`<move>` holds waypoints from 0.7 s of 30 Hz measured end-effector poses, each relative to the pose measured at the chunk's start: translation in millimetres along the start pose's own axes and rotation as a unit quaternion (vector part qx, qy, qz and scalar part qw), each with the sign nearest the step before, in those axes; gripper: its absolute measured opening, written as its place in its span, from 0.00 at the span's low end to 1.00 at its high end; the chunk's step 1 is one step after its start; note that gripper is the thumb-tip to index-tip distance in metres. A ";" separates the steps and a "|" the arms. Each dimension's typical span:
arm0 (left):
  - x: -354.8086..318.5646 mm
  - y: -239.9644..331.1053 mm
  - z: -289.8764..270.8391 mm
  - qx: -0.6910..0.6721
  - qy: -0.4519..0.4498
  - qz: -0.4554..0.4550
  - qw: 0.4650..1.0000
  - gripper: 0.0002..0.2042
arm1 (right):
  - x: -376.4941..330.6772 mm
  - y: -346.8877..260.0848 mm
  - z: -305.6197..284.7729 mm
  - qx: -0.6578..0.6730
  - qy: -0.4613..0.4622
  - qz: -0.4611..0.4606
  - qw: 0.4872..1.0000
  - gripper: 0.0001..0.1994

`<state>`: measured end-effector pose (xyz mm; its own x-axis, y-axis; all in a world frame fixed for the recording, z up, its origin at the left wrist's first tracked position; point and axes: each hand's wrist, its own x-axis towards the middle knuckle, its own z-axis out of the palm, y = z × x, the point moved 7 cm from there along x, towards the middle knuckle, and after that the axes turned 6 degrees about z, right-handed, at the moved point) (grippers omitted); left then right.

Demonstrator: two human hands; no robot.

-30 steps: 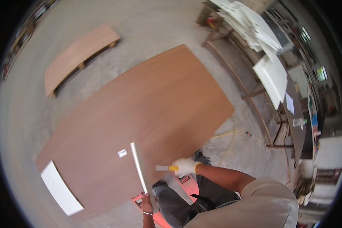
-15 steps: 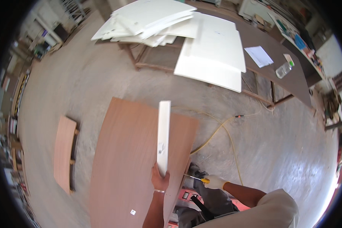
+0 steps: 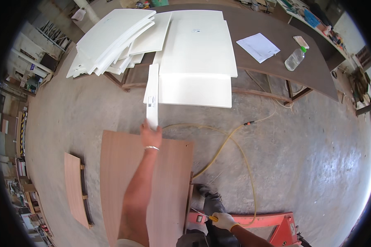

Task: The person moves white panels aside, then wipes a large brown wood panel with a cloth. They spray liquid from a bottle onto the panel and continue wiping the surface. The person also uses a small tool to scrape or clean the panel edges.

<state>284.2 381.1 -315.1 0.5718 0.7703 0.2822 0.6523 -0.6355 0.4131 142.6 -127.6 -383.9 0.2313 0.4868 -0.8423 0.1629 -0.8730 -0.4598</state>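
1. White-gloved right hand (image 3: 224,221) closes around a yellow-handled tool (image 3: 213,218), near the brown board (image 3: 169,173).
2. Bare left hand (image 3: 151,135), over the board's far edge, grips the near end of a white strip (image 3: 152,88).
3. Step, as judged: strip handling at arm's length; the next move calls for a firm, level hold.
4. White panels (image 3: 193,51) overhang the dark table (image 3: 268,24) behind the strip; contact cannot be told.
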 end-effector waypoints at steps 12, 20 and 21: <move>139.6 28.5 33.5 -0.049 0.028 0.053 0.997 0.40 | -8.0 54.5 -6.7 0.002 0.011 0.042 0.999 0.17; -210.1 -84.1 63.3 -0.022 -0.189 0.035 0.981 0.33 | 9.6 28.9 12.4 -0.080 -0.046 0.006 0.996 0.17; -275.9 -115.7 63.7 -0.015 -0.272 -0.035 0.961 0.31 | 11.2 27.4 17.8 -0.097 -0.051 0.001 0.994 0.17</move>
<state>82.7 238.7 -495.9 0.7084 0.6643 -0.2386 0.6882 -0.5751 0.4423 132.5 -146.7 -410.9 0.1343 0.4700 -0.8724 0.3473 -0.8469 -0.4027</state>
